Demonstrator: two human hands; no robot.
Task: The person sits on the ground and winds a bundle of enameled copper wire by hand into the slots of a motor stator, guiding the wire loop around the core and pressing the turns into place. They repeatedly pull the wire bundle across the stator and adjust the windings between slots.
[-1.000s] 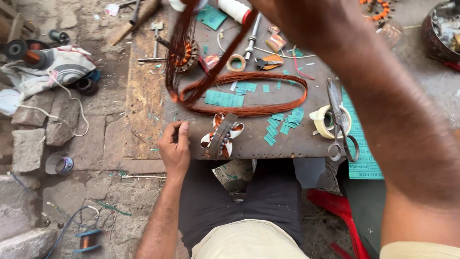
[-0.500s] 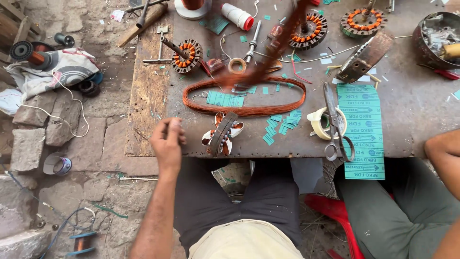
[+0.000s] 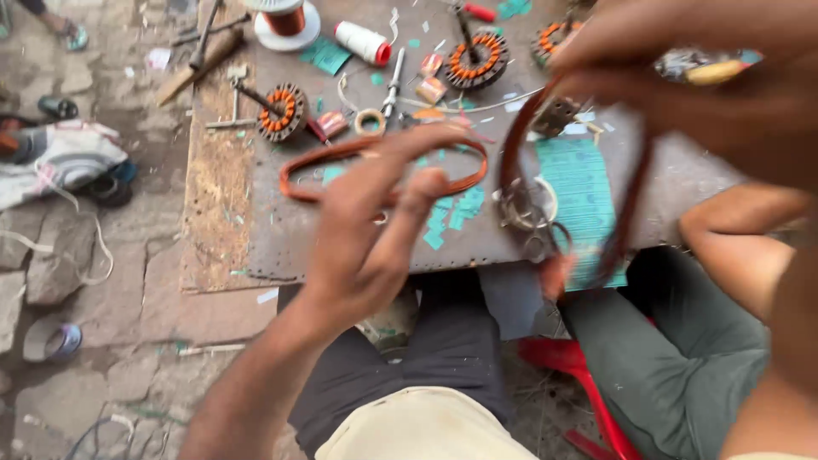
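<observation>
My left hand [image 3: 375, 230] is raised above the near edge of the metal table [image 3: 281, 238], blurred, with fingers apart and nothing in them. Behind it a long loop of copper wire [image 3: 311, 162] lies flat on the table. My right hand [image 3: 716, 77] is close to the camera at the upper right. It grips a second copper wire coil [image 3: 515, 162], which hangs down as a blurred dark loop over the scissors [image 3: 528, 217] and a green sheet [image 3: 584, 183].
Two orange-wound stators [image 3: 281, 111] [image 3: 477, 55], a white thread spool [image 3: 362, 41], a copper wire spool [image 3: 285, 19] and green paper scraps lie on the table. Another person's arm [image 3: 733, 230] and green-trousered leg [image 3: 673, 358] are at the right. A stone floor with rubble is on the left.
My left hand has lifted off the table's edge and opened in front of me. My right hand has come back into view at the upper right, carrying the hanging coil.
</observation>
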